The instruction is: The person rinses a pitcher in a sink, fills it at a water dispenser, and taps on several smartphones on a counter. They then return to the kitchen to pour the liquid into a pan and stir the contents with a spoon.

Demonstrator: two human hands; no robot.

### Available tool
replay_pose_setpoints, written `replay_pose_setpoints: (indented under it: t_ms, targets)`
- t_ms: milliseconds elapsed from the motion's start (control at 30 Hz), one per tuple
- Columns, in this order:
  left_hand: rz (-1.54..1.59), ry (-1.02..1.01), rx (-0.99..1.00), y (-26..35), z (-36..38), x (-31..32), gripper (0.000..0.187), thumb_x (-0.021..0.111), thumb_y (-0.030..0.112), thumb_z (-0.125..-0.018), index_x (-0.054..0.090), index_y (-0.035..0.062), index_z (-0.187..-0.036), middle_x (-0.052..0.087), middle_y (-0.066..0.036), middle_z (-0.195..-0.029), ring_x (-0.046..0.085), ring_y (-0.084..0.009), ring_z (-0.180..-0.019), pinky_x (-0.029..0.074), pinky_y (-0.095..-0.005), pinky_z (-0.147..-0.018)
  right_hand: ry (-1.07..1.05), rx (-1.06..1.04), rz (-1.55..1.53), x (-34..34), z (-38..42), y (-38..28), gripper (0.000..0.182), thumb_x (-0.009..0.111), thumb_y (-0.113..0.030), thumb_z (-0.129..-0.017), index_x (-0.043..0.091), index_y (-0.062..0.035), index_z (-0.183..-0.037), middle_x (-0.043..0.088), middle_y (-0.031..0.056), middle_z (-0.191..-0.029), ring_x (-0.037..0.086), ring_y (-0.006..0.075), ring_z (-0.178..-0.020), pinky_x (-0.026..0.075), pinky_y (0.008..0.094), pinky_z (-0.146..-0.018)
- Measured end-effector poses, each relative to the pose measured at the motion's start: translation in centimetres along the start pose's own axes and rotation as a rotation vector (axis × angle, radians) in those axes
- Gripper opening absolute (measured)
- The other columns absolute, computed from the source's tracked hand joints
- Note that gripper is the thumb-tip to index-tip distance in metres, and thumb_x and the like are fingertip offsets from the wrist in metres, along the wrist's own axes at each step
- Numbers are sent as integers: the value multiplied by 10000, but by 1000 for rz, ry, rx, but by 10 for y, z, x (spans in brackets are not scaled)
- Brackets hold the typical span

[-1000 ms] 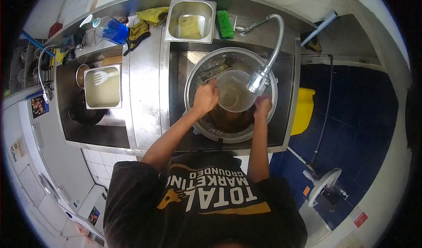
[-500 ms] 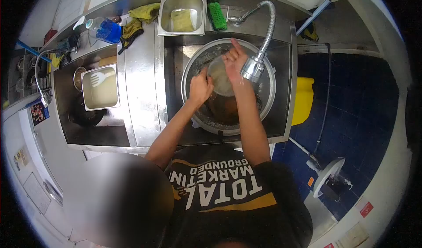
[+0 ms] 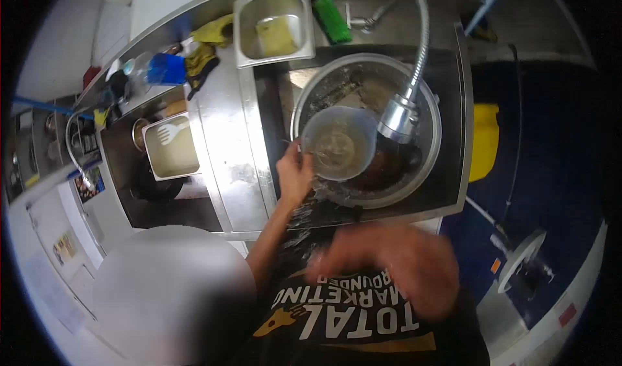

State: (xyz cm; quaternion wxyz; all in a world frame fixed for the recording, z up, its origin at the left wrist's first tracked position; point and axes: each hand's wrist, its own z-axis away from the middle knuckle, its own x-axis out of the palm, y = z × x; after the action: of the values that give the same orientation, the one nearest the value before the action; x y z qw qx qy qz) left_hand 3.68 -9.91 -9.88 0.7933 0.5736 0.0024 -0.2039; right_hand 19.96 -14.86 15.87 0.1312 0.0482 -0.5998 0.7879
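Right hand [image 3: 389, 262] now off tub [image 3: 339, 142], pulled back to chest, motion-blurred; we can't tell finger state. Left hand [image 3: 295, 171] alone grips tub rim, fingers curled on it. Tub sits over big pot [image 3: 427, 165] in sink, sprayer [image 3: 398, 116] beside it. Rinse now one-handed.

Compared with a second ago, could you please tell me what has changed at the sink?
The right hand left the clear container and pulled back toward the body, now blurred in motion. The left hand still grips the container's rim over the big metal bowl, beside the spray head. The green brush stayed put.
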Motion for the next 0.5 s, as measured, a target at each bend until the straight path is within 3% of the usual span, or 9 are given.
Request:
replay_pose_setpoints:
  t_ms: [100, 133, 167, 200, 333, 400, 433, 500]
  targets:
    - [30, 23, -2, 21, 10, -13, 271, 511, 54, -908, 533, -67, -1150, 661, -146, -842, 625, -166, -754, 499, -298, -657, -197, -42, -554, 16, 3, -9, 378, 523, -178, -887, 527, 78, -1166, 642, 224, -1045, 625, 329, -1009, 480, 404, -887]
    - [14, 61, 122, 12, 10, -15, 280, 516, 70, -917, 527, -45, -1172, 643, -105, -812, 598, -146, -716, 479, -271, -638, -237, -45, -675, 21, 4, -11, 379, 544, -161, -872, 530, 84, -1160, 642, 229, -1042, 625, 332, -1007, 481, 408, -889]
    - [-76, 51, 48, 6, 16, -25, 285, 515, 80, -923, 523, -39, -1182, 634, -90, -815, 581, -134, -713, 471, -269, -633, -273, -42, -792, 25, 4, -11, 381, 564, -145, -856, 533, 90, -1155, 641, 233, -1040, 625, 335, -1006, 482, 413, -891]
    - [-153, 45, -21, 11, 15, -32, 290, 515, 90, -928, 518, -33, -1191, 625, -76, -818, 563, -122, -709, 463, -267, -629, -291, -34, -879, 27, 3, -10, 384, 585, -129, -841, 536, 96, -1149, 640, 238, -1037, 626, 338, -1004, 483, 417, -892]
    - [89, 103, -189, 25, 17, -42, 304, 524, 99, -913, 542, -45, -1180, 624, -91, -829, 549, -115, -713, 458, -271, -627, -330, -24, -1229, 32, 0, -7, 410, 666, -64, -779, 548, 120, -1125, 638, 257, -1027, 627, 350, -997, 487, 435, -900]
    - [-158, 161, -32, 7, 19, -48, 314, 525, 74, -910, 532, -99, -1172, 637, -138, -864, 556, -123, -740, 467, -291, -642, -334, -44, -1356, 38, 2, -7, 429, 707, -32, -748, 554, 132, -1113, 636, 266, -1022, 628, 356, -994, 488, 443, -904]
    - [-100, 103, -110, 7, 22, -52, 318, 538, 65, -905, 529, -98, -1178, 625, -114, -834, 544, -124, -708, 461, -291, -621, -337, -70, -1406, 42, 4, -7, 440, 727, -16, -733, 557, 138, -1107, 636, 271, -1020, 628, 359, -992, 489, 448, -906]
    - [39, 144, -29, 8, 20, -43, 320, 545, 75, -919, 518, -82, -1197, 574, -27, -747, 474, -57, -632, 393, -220, -547, -340, -133, -1508, 45, 4, -6, 464, 768, 16, -702, 563, 150, -1096, 634, 280, -1014, 629, 366, -989, 491, 457, -910]
